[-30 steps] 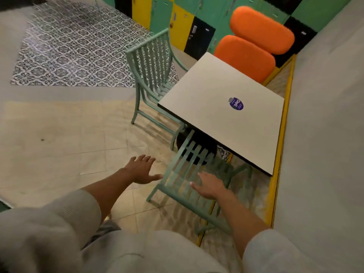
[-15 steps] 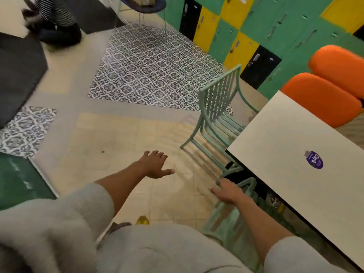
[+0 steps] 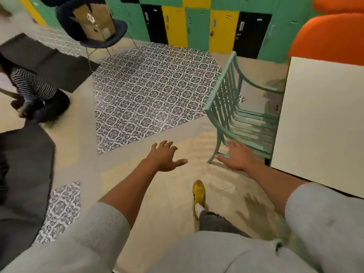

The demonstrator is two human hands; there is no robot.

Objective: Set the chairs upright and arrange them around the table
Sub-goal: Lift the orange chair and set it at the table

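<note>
A mint-green slatted metal chair point(image 3: 230, 107) stands upright at the left side of the white square table point(image 3: 323, 123), its seat partly tucked under the tabletop. My right hand point(image 3: 237, 156) is open, fingers spread, in front of the chair's near leg and seat edge; whether it touches the chair I cannot tell. My left hand point(image 3: 164, 155) is open too, held over the bare floor to the left of the chair and holding nothing. The second green chair that I was at a moment ago is out of view.
Orange cushioned seating point(image 3: 331, 38) sits behind the table. A dark chair carrying a cardboard box point(image 3: 96, 22) stands at the back left by coloured lockers point(image 3: 197, 20). A person in a striped top point(image 3: 33, 89) crouches at the left. My yellow shoe point(image 3: 199, 194) is on the tiles.
My view has swung left, away from the near green chair, which has dropped out of sight. My right hand has left that chair and both hands now reach forward, open.
</note>
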